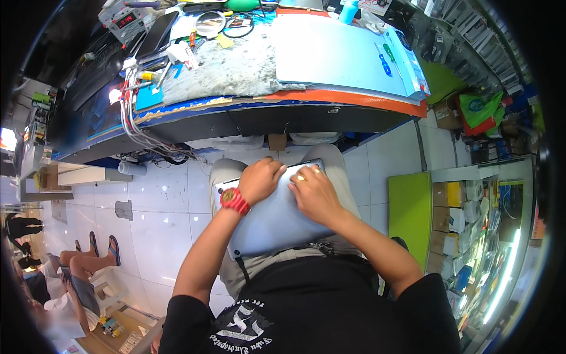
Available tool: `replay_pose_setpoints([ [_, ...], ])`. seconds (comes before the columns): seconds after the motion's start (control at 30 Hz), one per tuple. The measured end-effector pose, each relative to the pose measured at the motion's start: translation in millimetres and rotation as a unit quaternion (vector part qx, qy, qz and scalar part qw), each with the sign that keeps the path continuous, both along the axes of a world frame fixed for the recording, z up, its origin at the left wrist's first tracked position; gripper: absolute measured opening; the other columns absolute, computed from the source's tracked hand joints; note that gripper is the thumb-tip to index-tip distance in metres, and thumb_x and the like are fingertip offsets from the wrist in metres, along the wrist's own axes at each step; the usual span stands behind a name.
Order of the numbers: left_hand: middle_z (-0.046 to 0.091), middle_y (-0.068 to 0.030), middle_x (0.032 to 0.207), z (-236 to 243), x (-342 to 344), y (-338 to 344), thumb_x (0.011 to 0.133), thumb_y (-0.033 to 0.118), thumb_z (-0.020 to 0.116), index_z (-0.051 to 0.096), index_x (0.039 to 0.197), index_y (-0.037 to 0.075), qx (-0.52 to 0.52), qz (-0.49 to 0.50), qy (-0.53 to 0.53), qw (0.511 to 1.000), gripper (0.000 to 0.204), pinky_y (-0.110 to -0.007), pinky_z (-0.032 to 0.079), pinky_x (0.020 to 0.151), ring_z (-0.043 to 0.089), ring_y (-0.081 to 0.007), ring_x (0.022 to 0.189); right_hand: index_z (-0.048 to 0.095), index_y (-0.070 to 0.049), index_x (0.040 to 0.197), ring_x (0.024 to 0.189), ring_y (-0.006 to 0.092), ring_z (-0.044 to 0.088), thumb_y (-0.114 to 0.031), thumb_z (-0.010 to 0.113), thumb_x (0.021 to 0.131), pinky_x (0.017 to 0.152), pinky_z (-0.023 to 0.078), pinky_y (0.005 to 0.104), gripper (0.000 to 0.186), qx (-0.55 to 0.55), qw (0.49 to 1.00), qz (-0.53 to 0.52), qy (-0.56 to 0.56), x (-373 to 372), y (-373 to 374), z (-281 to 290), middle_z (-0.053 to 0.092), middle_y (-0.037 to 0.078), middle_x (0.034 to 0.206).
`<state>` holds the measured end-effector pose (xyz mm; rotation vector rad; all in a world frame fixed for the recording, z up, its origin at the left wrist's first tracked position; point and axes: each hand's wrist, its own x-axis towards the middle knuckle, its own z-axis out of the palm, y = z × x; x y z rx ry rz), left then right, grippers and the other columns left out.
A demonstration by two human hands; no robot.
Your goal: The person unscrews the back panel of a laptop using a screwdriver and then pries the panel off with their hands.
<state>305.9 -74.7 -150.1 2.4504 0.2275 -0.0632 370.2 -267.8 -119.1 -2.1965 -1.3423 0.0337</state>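
A closed grey laptop (pixel 268 227) lies across my thighs with its underside up; dark round feet show at its left corners. At its far edge, left of centre, my left hand (pixel 261 180) is closed, the fingers bent together against the casing. My right hand (pixel 316 193) is closed on the same edge, a little to the right, its fingers curled and fingertips against the casing. A narrow gap separates the two hands. Whether a small item sits under the fingertips is hidden. A red watch (pixel 234 201) is on my left wrist, and a ring on my right hand.
Ahead stands a workbench (pixel 259 121) with a white panel (pixel 330 56), screwdrivers (pixel 384 65), a power supply (pixel 125 22) and hanging cables (pixel 131 112). A glass display case (pixel 471 236) is on the right. A seated person (pixel 76 283) is at the lower left.
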Motion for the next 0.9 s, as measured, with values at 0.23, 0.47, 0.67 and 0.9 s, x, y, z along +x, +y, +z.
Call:
replay_pose_setpoints([
  [0.23,0.065,-0.015,0.104,4,-63,5,0.093,0.014,0.07,0.068,0.101,0.003,0.196,0.12,-0.116,0.966,0.014,-0.048,0.048,0.088,0.06,-0.0373,0.098,0.071,-0.001,0.094,0.095,0.0328,0.06,-0.026,0.073,0.093,0.084,0.046,0.0468,0.025,-0.024,0.999,-0.009,-0.025,18,44,-40,0.064,0.013,0.096],
  [0.47,0.064,-0.0152,0.1,-2,-51,-14,0.097,0.015,0.067,0.066,0.097,0.002,0.212,0.145,-0.116,0.96,0.012,-0.049,0.045,0.085,0.059,-0.0375,0.094,0.073,0.0,0.087,0.09,0.0352,0.065,-0.027,0.071,0.095,0.079,0.051,0.0478,0.028,-0.006,1.0,-0.027,0.003,28,50,-48,0.069,0.014,0.088],
  [0.67,0.062,-0.0158,0.089,-12,-42,-19,0.099,0.014,0.065,0.061,0.083,0.002,0.208,0.166,-0.087,0.96,0.02,-0.051,0.044,0.077,0.058,-0.0381,0.086,0.073,0.0,0.079,0.081,0.0363,0.067,-0.024,0.072,0.095,0.074,0.054,0.0475,0.029,0.023,0.999,-0.042,0.026,25,46,-58,0.069,0.015,0.078],
  [0.9,0.059,-0.0154,0.083,-14,-47,-31,0.1,0.014,0.064,0.059,0.078,0.003,0.205,0.181,-0.102,0.956,0.025,-0.048,0.045,0.073,0.058,-0.0377,0.081,0.072,0.0,0.075,0.077,0.0357,0.067,-0.022,0.072,0.094,0.071,0.054,0.0468,0.03,0.049,0.998,-0.047,0.019,15,41,-61,0.067,0.014,0.076],
])
